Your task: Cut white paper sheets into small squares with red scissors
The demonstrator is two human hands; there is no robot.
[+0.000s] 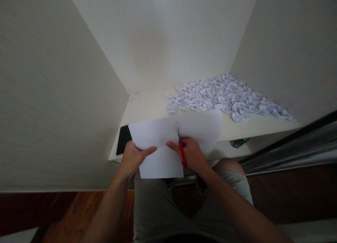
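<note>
My left hand (133,158) pinches the left part of a white paper sheet (158,144), thumb on top. My right hand (193,154) is closed round red-handled scissors (182,152). Their blades point away from me into a cut that runs up the middle of the sheet. The right part of the sheet (202,127) lies over the front edge of a pale desk (147,107). A big heap of small folded white paper pieces (223,95) covers the desk's right rear.
A dark flat slab (123,139) lies at the desk's front left corner. A few paper bits (134,96) rest at the back left. Walls close in on three sides. A dark can (239,142) sits under the desk top. My knees are below.
</note>
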